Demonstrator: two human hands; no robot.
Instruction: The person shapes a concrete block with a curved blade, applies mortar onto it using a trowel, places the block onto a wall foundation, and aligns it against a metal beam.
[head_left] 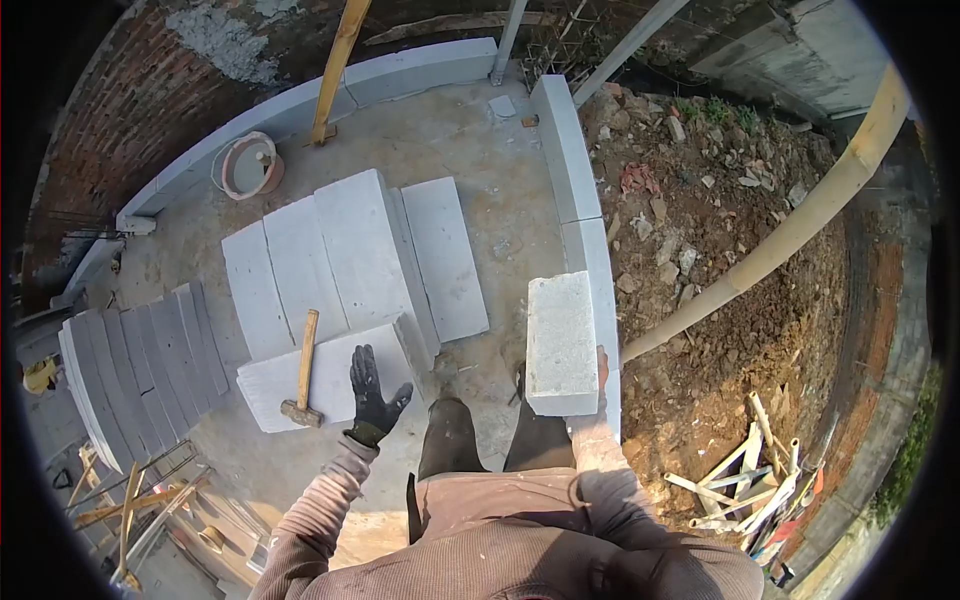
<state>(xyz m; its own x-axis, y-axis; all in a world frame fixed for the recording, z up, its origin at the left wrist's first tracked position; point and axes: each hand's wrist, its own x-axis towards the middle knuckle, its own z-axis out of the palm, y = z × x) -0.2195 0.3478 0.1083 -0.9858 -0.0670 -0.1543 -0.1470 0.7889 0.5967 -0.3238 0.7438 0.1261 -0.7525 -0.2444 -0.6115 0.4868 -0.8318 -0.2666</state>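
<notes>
My left hand (378, 392), in a dark glove with pale dust on it, is open with its fingers stretched out. It hovers by the end of a white block (350, 372) on which a hammer (307, 365) with a wooden handle lies. My right hand (603, 372) grips the right side of a pale lightweight concrete block (560, 340). The block is in front of my right leg and overlaps the low block wall (590, 265) from this angle. Most of the right hand's fingers are hidden by the block.
Stacked white blocks (350, 250) stand ahead, with more blocks (150, 360) at left. A bucket (252, 166) of grey material sits near the curved block wall (420, 72). Wooden posts (340, 65) and a bamboo pole (770, 245) slant across; rubble (720, 230) lies beyond the right wall.
</notes>
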